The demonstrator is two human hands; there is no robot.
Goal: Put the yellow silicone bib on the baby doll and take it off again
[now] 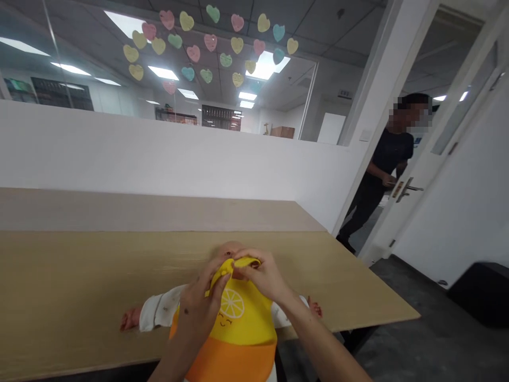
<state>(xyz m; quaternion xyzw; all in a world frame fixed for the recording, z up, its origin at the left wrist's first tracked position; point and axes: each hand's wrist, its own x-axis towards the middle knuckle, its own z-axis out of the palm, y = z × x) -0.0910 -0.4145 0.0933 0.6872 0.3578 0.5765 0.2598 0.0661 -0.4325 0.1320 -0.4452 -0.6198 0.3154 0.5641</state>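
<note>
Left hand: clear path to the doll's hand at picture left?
Probably yes: nothing covers the doll's hand, though the left hand would first have to release the yellow bib strap.

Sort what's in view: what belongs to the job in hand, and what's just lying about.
In the job:
bib, held near its neck
left hand
right hand
doll, under the bib
table, under the doll

Just about:
heart notes
door
black object
</note>
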